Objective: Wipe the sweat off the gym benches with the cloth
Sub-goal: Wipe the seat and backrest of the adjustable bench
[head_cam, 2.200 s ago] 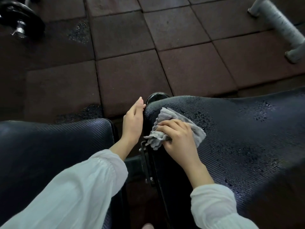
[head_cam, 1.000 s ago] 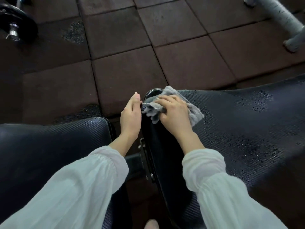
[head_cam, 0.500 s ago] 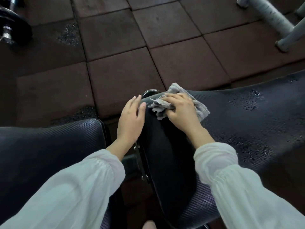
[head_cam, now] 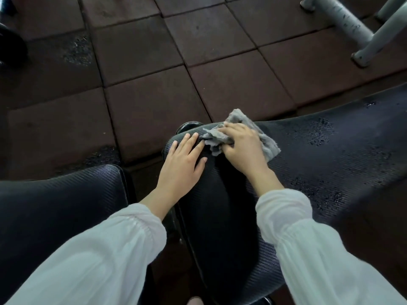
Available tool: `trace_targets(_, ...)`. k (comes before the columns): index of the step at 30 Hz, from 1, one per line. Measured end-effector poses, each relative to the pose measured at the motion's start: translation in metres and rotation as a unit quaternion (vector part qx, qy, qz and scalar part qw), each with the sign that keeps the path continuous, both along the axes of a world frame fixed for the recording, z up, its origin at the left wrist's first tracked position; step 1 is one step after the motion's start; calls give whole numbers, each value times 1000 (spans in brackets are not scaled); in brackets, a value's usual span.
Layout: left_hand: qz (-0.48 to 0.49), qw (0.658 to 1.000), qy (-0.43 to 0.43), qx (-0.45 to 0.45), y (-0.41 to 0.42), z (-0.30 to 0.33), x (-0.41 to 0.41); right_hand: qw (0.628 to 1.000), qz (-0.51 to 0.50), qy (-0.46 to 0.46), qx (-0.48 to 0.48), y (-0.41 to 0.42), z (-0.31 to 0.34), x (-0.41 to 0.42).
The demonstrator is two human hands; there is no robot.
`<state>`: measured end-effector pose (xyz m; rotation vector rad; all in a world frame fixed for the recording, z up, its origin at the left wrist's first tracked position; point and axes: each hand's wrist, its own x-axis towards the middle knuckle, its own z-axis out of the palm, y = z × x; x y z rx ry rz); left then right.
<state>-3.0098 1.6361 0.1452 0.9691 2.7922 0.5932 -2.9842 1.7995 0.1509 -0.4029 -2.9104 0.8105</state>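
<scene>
A black textured bench pad (head_cam: 308,164) runs from the centre to the right, with wet droplet patches along its far and near sides. My right hand (head_cam: 242,148) presses a crumpled grey cloth (head_cam: 267,144) against the pad's far left corner, fingers curled over the cloth's bunched left part. My left hand (head_cam: 182,164) lies flat on the pad's left end, fingers straight and spread, fingertips close to the cloth. A second black bench pad (head_cam: 57,208) sits at the lower left, apart from both hands.
Dark red rubber floor tiles (head_cam: 154,84) fill the far half of the view. White metal frame legs (head_cam: 343,20) stand at the top right. A dark weight (head_cam: 11,47) sits at the left edge. A gap with metal brackets (head_cam: 174,219) separates the two pads.
My left hand has slid from the pad's left side up onto its top surface. My right hand with the cloth moved up to the far left corner and stays there.
</scene>
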Motion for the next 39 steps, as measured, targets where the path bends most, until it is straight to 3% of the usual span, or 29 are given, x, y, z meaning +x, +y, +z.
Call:
trace_targets(5, 1, 1000, 5, 2, 0, -2, -1, 994, -66, 80, 25, 7, -8, 36)
trace_targets(9, -6, 1000, 3, -6, -1, -2, -2, 988, -145, 46, 9, 26, -1, 4)
trace_targets(15, 14, 1000, 14, -9, 3, -8, 2, 998, 54, 17, -26, 18, 3, -2)
trace_targets(17, 16, 1000, 15, -10, 4, -7, 2, 997, 66, 30, -41, 32, -1, 20)
trace_targets(20, 12, 1000, 11, -17, 4, -6, 1, 997, -2, 71, -16, 56, -5, 32)
trace_targets(23, 1, 999, 27, -30, 6, -1, 2, 994, -97, 44, 3, 49, -2, 15)
trace_targets(26, -13, 998, 56, -18, 20, 7, 14, 997, -71, -6, -15, 25, 2, 22)
trace_targets(29, -28, 999, 38, 0, 40, 15, 28, 999, -35, 10, -20, 6, 1, 73)
trace_targets(34, -35, 998, -6, -44, 51, 12, 41, 994, -111, 21, 4, 29, -5, 147)
trace_targets(39, -35, 997, -4, -71, 51, 5, 43, 986, -166, 17, 1, 42, -3, 114)
